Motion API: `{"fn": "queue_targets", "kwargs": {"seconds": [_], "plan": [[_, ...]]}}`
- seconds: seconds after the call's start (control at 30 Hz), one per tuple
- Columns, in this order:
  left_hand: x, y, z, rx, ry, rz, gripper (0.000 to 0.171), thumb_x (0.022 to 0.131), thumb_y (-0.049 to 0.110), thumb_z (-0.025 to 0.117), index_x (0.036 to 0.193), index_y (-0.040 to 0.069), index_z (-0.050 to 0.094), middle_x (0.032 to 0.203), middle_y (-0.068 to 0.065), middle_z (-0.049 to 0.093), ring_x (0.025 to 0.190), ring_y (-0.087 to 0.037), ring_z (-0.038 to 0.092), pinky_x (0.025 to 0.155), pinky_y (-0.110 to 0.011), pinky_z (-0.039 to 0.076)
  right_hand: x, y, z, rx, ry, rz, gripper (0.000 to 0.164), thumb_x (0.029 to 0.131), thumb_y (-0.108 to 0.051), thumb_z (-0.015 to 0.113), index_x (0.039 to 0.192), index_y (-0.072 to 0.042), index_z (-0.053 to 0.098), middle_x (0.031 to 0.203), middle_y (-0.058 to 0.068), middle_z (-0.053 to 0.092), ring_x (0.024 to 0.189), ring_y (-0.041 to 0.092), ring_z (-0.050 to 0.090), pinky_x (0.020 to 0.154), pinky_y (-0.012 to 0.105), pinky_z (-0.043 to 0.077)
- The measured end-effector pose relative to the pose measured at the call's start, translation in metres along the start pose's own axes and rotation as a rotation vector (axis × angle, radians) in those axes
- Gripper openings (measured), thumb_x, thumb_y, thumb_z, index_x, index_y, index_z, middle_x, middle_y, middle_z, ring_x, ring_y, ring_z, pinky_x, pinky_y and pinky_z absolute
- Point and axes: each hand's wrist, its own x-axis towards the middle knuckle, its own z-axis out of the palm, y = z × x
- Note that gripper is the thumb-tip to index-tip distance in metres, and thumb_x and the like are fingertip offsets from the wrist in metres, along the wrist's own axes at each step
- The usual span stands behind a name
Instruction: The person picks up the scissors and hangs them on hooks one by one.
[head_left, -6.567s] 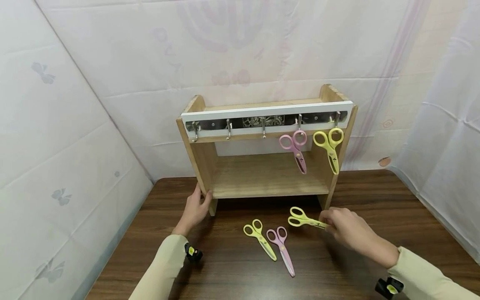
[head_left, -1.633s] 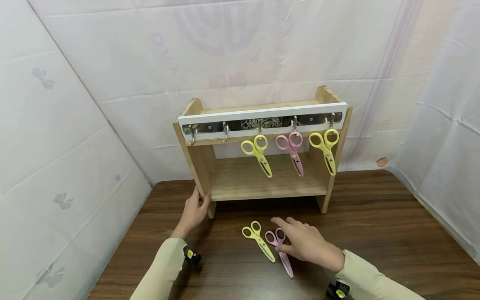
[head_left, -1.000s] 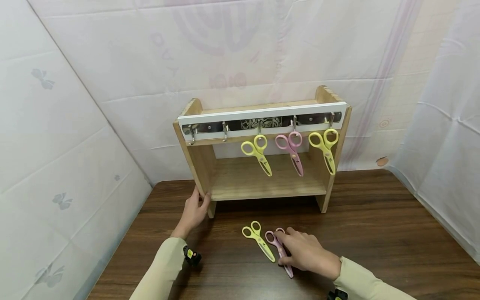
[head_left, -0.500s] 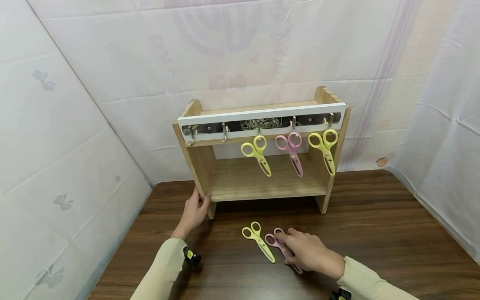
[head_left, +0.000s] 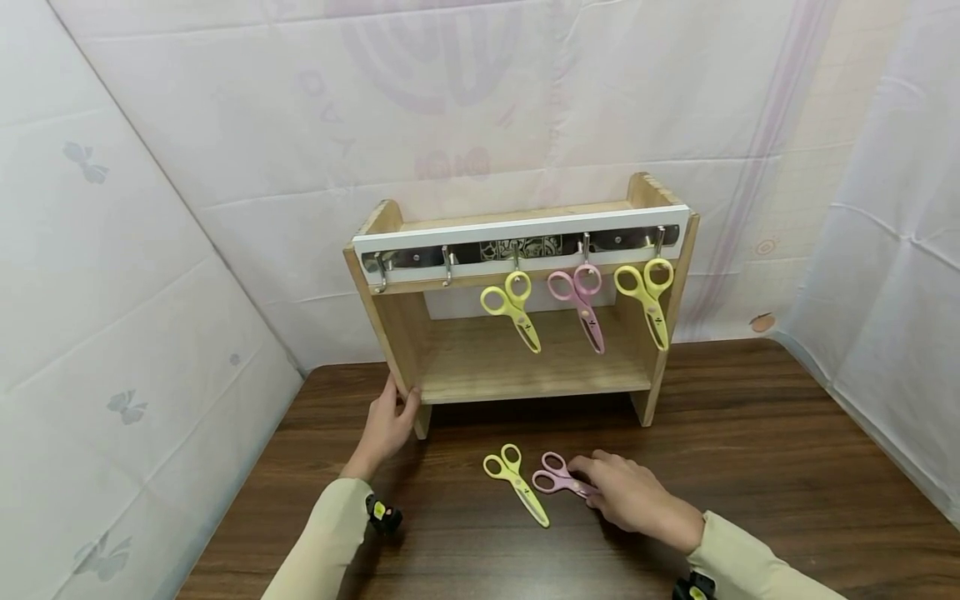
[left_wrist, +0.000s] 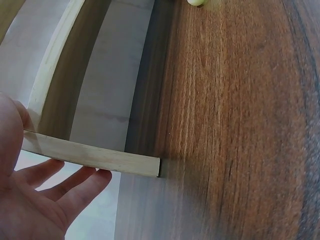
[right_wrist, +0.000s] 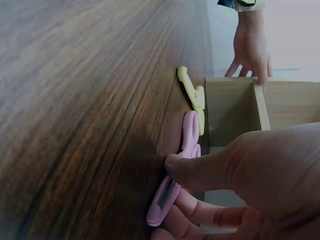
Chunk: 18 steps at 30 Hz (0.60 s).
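Observation:
My left hand (head_left: 386,429) grips the lower left side panel of a small wooden shelf (head_left: 525,354). In the left wrist view, thumb and fingers lie on opposite sides of the panel's wooden edge (left_wrist: 95,156). On the table, my right hand (head_left: 630,498) pinches the blade end of pink scissors (head_left: 564,482), their finger loops pointing left. The right wrist view has the thumb on top of these scissors (right_wrist: 189,137) and fingers beneath the blade. Yellow scissors (head_left: 517,481) lie just left of them, loops toward the shelf.
A white hook rail (head_left: 465,250) runs across the shelf's top front. Yellow scissors (head_left: 517,312), pink scissors (head_left: 584,304) and more yellow scissors (head_left: 651,298) hang from its middle and right hooks. The two left hooks are bare. Patterned white cloth (head_left: 487,100) stands behind the dark table (head_left: 750,417).
Yellow scissors held earlier in the right hand now hang on the middle hook. The right hand has taken hold of the pink scissors and swung their blades to the right. The left hand stays put.

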Motion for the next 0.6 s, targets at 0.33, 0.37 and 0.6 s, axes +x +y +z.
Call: {"fn": "queue_targets", "kwargs": {"seconds": [0.33, 0.37, 0.6], "plan": [[-0.0003, -0.0017, 0.0011, 0.010, 0.013, 0.009, 0.052, 0.110, 0.024, 0.049, 0.157, 0.006, 0.032, 0.133, -0.028, 0.060, 0.118, -0.041, 0.063, 0.090, -0.055, 0.057, 0.0012, -0.0014, 0.0009, 0.008, -0.017, 0.050, 0.029, 0.084, -0.006, 0.083, 0.109, -0.015, 0.072, 0.086, -0.005, 0.057, 0.074, 0.019, 0.058, 0.051, 0.036, 0.044], [-0.0002, -0.0019, 0.0011, 0.011, 0.014, 0.008, 0.052, 0.110, 0.024, 0.049, 0.157, 0.006, 0.032, 0.132, -0.028, 0.060, 0.118, -0.041, 0.063, 0.090, -0.055, 0.057, 0.0014, -0.0016, 0.0009, 0.011, -0.020, 0.056, 0.029, 0.084, -0.006, 0.083, 0.109, -0.015, 0.073, 0.086, -0.005, 0.057, 0.074, 0.018, 0.058, 0.051, 0.036, 0.044], [0.0006, -0.0011, 0.0014, 0.008, 0.016, 0.016, 0.053, 0.110, 0.024, 0.049, 0.157, 0.006, 0.032, 0.132, -0.028, 0.060, 0.118, -0.040, 0.064, 0.090, -0.055, 0.058, 0.0026, 0.0007, 0.0027, 0.037, 0.032, 0.052, 0.020, 0.083, -0.004, 0.083, 0.093, -0.017, 0.071, 0.077, -0.007, 0.052, 0.066, 0.010, 0.048, 0.048, 0.030, 0.040]]}}
